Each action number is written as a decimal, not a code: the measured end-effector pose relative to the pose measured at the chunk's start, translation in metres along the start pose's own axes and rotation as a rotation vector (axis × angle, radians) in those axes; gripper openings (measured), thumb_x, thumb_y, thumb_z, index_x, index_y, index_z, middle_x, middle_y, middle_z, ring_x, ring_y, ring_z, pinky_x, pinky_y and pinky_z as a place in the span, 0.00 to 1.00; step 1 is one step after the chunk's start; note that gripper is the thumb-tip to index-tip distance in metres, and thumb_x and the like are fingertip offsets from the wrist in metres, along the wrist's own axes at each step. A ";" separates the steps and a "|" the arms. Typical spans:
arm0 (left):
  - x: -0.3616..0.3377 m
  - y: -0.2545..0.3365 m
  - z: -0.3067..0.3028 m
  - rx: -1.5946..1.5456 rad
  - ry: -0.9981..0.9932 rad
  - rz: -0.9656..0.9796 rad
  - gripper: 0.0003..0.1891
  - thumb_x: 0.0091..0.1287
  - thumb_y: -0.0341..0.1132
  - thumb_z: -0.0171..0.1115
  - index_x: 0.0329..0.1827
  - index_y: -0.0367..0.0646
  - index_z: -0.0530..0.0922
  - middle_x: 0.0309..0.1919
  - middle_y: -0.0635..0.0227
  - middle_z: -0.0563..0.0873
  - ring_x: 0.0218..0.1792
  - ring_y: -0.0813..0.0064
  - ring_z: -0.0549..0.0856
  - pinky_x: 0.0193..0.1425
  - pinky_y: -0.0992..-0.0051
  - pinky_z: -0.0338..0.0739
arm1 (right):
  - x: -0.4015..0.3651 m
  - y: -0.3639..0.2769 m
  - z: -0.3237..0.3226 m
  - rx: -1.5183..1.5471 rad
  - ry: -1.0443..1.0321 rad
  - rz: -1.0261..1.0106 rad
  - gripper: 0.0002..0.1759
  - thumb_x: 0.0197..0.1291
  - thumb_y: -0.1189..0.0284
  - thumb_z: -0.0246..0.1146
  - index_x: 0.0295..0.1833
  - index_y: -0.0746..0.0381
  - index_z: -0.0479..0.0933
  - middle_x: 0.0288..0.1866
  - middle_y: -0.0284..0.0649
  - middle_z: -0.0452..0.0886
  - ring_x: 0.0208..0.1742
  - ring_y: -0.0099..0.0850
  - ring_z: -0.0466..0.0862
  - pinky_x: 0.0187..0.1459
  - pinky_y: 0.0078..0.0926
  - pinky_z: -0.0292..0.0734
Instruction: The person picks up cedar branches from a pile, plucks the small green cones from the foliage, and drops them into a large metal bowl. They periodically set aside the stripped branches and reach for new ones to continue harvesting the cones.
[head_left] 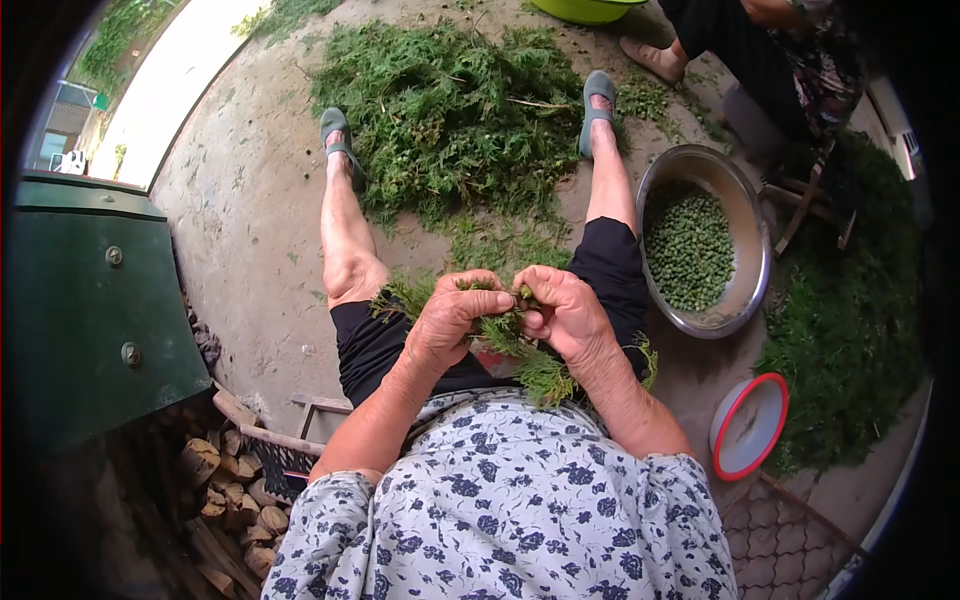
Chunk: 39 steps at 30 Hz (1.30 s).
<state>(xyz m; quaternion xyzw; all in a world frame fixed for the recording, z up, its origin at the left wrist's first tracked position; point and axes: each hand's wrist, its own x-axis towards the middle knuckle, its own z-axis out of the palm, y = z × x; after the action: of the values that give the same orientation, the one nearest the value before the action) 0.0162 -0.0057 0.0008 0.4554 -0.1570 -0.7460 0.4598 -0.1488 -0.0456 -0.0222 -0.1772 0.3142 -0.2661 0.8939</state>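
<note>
Over my lap, a green leafy sprig (507, 334) is held between both hands, its fronds hanging down past my fingers. My left hand (457, 312) is closed on it, thumb pressed against the fingers. Close beside it, almost touching, my right hand (562, 308) pinches at the sprig's upper part, where small round green bits show at the fingertips. To the right of my leg stands a metal basin (752, 290) holding many small green berries (690, 246). A large heap of cut greenery (450, 110) lies on the ground between my feet.
Another person (790, 60) sits at the upper right, beside a wooden stool (806, 200). A red-rimmed bowl (750, 427) and more greenery (850, 320) lie right. A green basin (585, 8) is at the top. Firewood (240, 490) and a green metal panel (100, 310) are left.
</note>
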 end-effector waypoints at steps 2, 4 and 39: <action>0.001 -0.003 0.000 -0.080 -0.024 -0.027 0.03 0.55 0.26 0.63 0.30 0.38 0.77 0.24 0.69 0.81 0.24 0.79 0.79 0.28 0.79 0.75 | 0.003 0.003 -0.005 0.167 -0.041 -0.020 0.10 0.62 0.66 0.58 0.37 0.64 0.73 0.26 0.33 0.73 0.23 0.19 0.73 0.19 0.14 0.64; 0.004 -0.004 -0.002 -0.111 0.018 -0.020 0.04 0.56 0.28 0.63 0.30 0.39 0.77 0.24 0.70 0.81 0.23 0.79 0.79 0.27 0.79 0.75 | 0.005 0.001 -0.007 0.177 -0.009 -0.098 0.09 0.63 0.68 0.57 0.38 0.64 0.73 0.29 0.35 0.74 0.24 0.20 0.75 0.21 0.15 0.66; 0.007 0.003 -0.017 -0.282 0.102 0.326 0.11 0.56 0.25 0.58 0.41 0.40 0.72 0.22 0.75 0.71 0.23 0.83 0.70 0.24 0.85 0.64 | -0.049 -0.088 -0.106 0.099 0.450 -0.620 0.11 0.61 0.80 0.55 0.49 0.67 0.70 0.37 0.38 0.77 0.39 0.28 0.78 0.41 0.22 0.75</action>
<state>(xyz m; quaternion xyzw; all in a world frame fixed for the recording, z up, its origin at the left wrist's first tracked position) 0.0303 -0.0101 -0.0103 0.3923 -0.0993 -0.6524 0.6408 -0.2827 -0.1025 -0.0348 -0.1577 0.4207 -0.5709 0.6872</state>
